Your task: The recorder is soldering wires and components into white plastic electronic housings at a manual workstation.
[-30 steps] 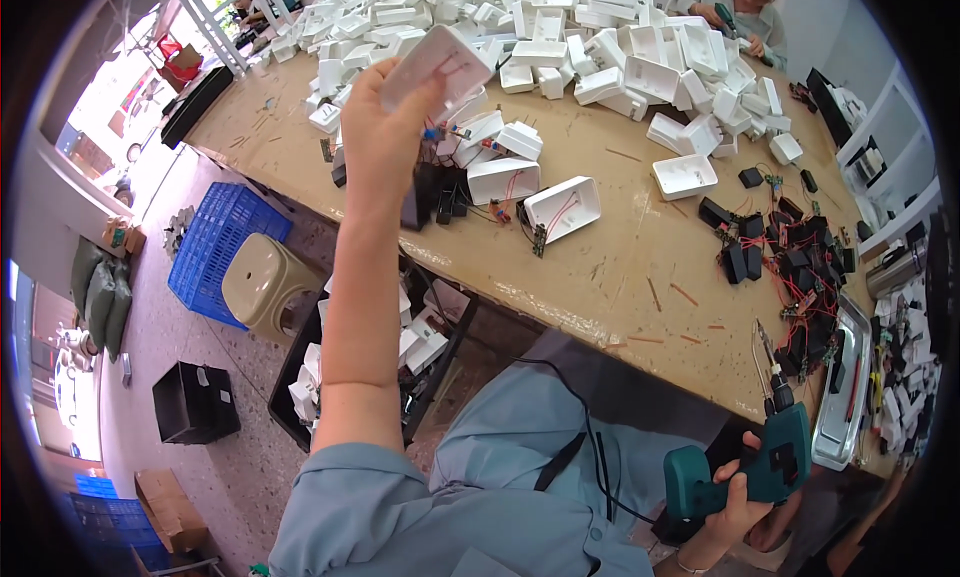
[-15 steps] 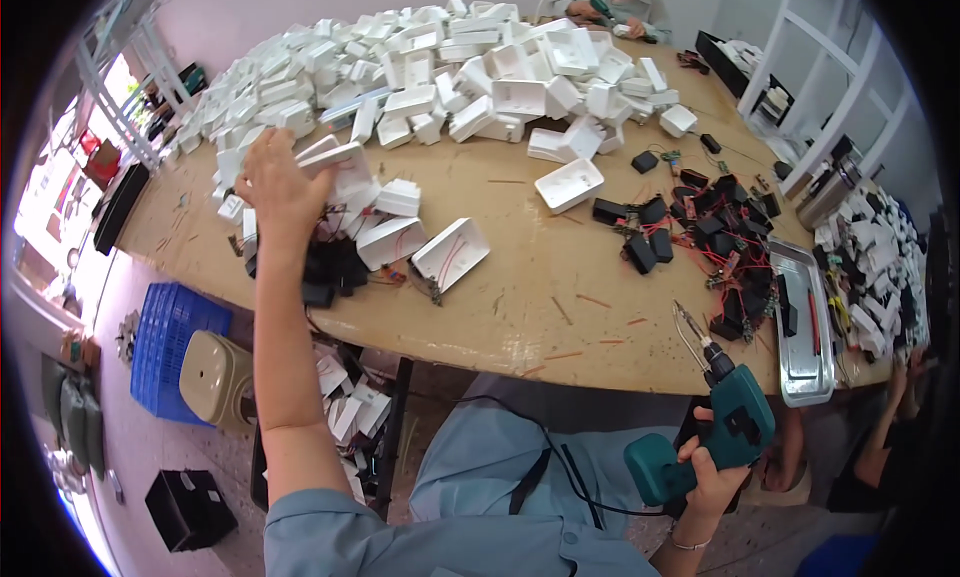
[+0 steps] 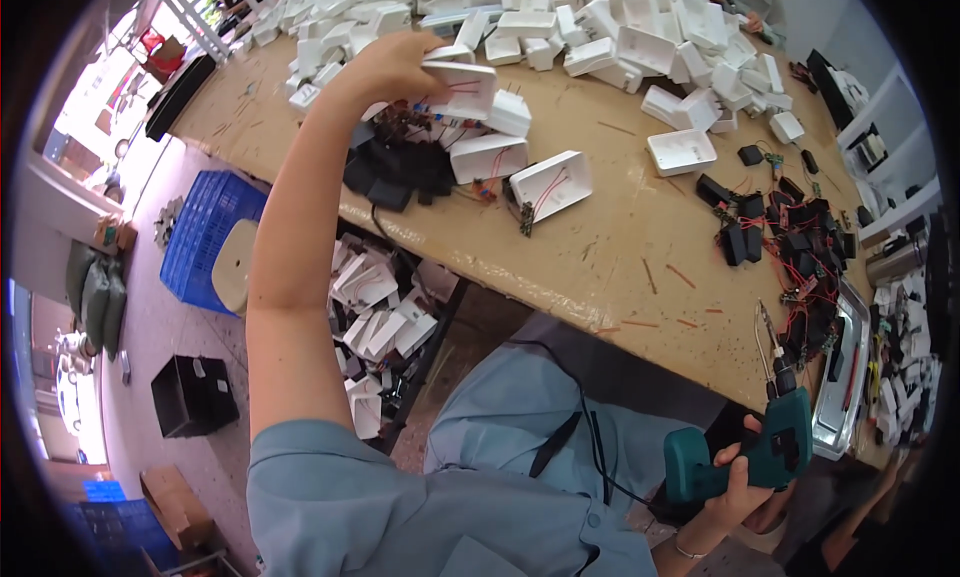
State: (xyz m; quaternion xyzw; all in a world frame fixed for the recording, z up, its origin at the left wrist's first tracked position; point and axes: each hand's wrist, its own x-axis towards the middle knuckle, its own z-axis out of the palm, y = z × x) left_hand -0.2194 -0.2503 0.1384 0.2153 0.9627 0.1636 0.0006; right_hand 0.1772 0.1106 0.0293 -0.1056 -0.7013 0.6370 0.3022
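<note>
My left hand point(image 3: 398, 69) reaches to the far left of the table. Its fingers and thumb are closed on the left edge of a white plastic case point(image 3: 466, 89) with red wires inside. Just below that hand lie black parts point(image 3: 400, 167) and a tangle of wires. Beside them sit more white cases, among them an open case point(image 3: 553, 187) with red wires and a small circuit board point(image 3: 527, 218) hanging over its rim. Low at the right, my right hand point(image 3: 738, 485) wraps round the grip of a teal soldering gun point(image 3: 782, 442), its thin tip pointing up past the table edge.
A large heap of white cases point(image 3: 640, 42) covers the back of the table. Wired black parts point(image 3: 800, 237) and a metal tray point(image 3: 845, 377) lie at the right. Under the table stands a bin of white cases point(image 3: 400, 322); blue crates point(image 3: 195, 232) stand left. Someone works opposite.
The view has swung left, so the table appears farther right and tilted. My left hand stays with the white case at the left group; my right hand still holds the soldering gun.
</note>
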